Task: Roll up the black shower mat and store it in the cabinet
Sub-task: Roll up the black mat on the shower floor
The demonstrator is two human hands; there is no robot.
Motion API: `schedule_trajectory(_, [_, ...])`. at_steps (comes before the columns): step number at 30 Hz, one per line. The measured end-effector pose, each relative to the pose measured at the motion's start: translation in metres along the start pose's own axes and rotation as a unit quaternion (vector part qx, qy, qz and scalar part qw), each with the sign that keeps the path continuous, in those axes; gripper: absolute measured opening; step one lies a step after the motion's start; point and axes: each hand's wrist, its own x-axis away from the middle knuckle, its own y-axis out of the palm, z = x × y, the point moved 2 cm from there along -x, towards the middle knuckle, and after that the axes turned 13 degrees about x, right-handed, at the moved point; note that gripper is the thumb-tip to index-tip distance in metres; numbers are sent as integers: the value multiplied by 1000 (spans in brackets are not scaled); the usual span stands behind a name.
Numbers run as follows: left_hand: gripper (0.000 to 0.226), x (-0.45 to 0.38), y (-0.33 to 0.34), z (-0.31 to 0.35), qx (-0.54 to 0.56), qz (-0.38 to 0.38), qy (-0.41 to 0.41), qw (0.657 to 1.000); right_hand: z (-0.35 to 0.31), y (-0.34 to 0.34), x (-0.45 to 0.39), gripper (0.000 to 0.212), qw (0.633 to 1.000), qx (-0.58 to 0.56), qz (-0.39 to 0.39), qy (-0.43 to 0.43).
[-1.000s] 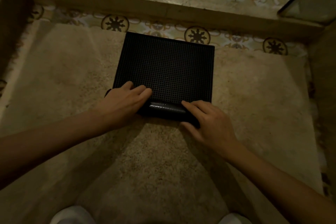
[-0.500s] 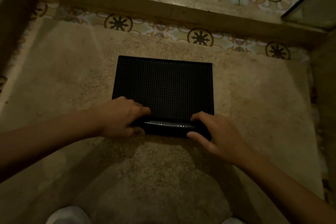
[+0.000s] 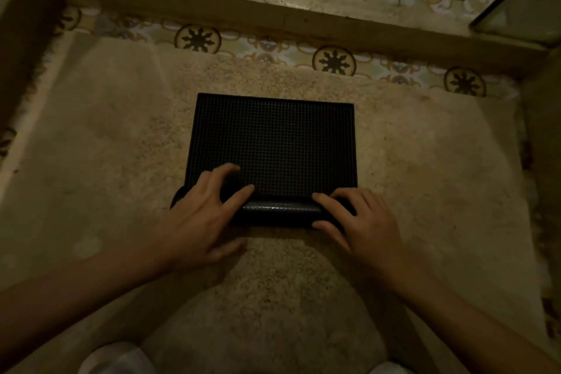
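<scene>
The black shower mat (image 3: 274,146) lies on a beige rug (image 3: 106,161), its gridded surface facing up. Its near edge is curled into a short glossy roll (image 3: 280,209). My left hand (image 3: 200,215) rests on the left end of that roll, fingers spread over it and onto the flat part. My right hand (image 3: 361,222) presses on the right end, fingers over the top and thumb at the near side. The far part of the mat is still flat. No cabinet is in sight.
Patterned floor tiles (image 3: 334,61) run beyond the rug, then a low stone step (image 3: 273,15). A glass panel edge (image 3: 516,6) stands at the upper right. My knees show at the bottom edge.
The flat part of the mat has grown shorter as the roll at the near edge thickened. My left fingers went from curled around the roll to spread over it.
</scene>
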Motion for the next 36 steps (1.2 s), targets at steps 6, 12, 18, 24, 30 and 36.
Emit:
schedule_trajectory(6, [79,-14,-3,-3,-35,3,2,999,9,0,-21,46,999,-47,12,-5])
schedule_trajectory(12, [63,-20,1,6,-69,48,-21,996,18,-2,-43,48,993,-99,-61,29])
schedule_trajectory(18, [57,-21,3,-4,-69,75,12,995,-12,-5,-37,32,996,55,47,56])
schedule_trajectory(24, [58,-29,-2,-11,-65,80,14,995,-45,7,-26,50,999,35,13,9])
schedule_trajectory(30, [62,-38,-6,-9,-13,111,-20,994,-30,15,-54,51,994,105,22,-19])
schedule_trajectory(36, [69,-45,4,-17,-71,146,27,986,-16,18,-91,43,993,115,34,-23])
